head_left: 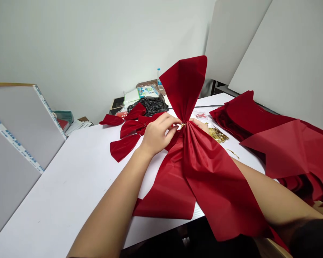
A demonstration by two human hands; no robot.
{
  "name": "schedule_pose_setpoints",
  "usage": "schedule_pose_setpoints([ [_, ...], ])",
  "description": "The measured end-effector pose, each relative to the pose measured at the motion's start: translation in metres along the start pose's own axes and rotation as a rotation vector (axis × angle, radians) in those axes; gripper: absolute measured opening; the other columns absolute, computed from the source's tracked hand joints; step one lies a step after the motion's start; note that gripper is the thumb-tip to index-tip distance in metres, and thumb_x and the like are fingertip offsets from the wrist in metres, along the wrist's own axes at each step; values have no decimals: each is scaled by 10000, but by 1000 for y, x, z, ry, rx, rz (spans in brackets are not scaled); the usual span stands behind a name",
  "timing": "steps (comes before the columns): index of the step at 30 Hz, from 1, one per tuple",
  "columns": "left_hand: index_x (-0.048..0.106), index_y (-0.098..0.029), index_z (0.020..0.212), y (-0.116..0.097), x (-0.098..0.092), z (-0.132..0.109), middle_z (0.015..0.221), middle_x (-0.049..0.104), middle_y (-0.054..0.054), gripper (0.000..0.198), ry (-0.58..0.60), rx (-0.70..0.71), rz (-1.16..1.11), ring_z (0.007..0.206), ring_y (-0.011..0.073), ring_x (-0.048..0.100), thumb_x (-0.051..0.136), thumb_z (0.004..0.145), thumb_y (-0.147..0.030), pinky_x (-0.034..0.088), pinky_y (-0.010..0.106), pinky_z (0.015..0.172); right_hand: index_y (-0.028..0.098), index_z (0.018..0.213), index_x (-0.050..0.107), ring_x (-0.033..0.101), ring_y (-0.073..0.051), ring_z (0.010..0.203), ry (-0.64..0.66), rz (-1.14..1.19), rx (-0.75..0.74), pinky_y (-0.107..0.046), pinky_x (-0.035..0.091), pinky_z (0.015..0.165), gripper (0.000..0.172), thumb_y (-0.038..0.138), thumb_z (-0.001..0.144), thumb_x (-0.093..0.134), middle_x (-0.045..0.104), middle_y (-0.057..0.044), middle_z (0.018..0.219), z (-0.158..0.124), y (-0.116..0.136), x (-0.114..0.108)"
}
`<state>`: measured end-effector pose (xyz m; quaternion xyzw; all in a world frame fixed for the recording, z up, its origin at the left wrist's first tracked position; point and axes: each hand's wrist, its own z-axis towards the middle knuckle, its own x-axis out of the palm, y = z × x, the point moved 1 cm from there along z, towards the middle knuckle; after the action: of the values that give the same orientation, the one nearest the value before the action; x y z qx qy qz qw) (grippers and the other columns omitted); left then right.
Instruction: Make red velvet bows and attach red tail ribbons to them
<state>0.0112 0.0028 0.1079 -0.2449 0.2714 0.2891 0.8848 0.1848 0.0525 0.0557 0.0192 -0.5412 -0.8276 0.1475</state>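
Observation:
A large red velvet bow (201, 165) stands upright over the white table, its cloth gathered tightly at the middle. My left hand (157, 132) is closed in a pinch at that gathered knot, thumb and forefinger on a gold twist tie (181, 126). Round the other side of the knot, my right hand (201, 125) grips the bow; most of its fingers are hidden behind the red cloth. The bow's two long tails hang toward me, one of them over my right forearm. Beyond my left hand lie several smaller red bows (125, 145).
Stacked red cloth pieces (280, 143) cover the table's right side. Gold twist ties (218, 135) lie just beyond my right hand. At the back are a black plastic bag (150, 105) and a water bottle (159, 80). White panels (18, 122) stand along the left edge.

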Motion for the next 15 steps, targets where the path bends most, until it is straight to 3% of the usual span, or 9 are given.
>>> schedule_pose_setpoints([
  [4,739,-169,1034,3,2,-4,1012,740,64,123,-61,179,45,899,143,701,621,1003,-181,541,234,770,191,779,639,586,-183,731,3,94,65,-299,521,668,377,497,647,815,665,-39,744,1,-6,1],
  [10,749,-148,991,4,3,-5,949,753,69,104,-107,254,30,850,138,712,652,991,-184,555,237,778,192,769,631,604,-184,760,57,78,60,-295,532,690,347,471,664,809,665,-34,756,3,-12,-2],
  [13,751,-145,935,3,1,-5,908,754,70,98,-90,222,9,808,141,699,668,964,-190,543,243,735,191,781,634,594,-176,738,97,41,25,-294,527,679,364,474,656,825,654,-25,754,2,-10,-1],
  [15,740,-156,867,0,2,-4,852,746,49,81,-71,106,-49,758,134,679,686,921,-182,530,241,700,192,773,618,584,-169,707,118,12,-3,-295,522,666,386,484,657,841,634,-15,732,0,-7,0],
])
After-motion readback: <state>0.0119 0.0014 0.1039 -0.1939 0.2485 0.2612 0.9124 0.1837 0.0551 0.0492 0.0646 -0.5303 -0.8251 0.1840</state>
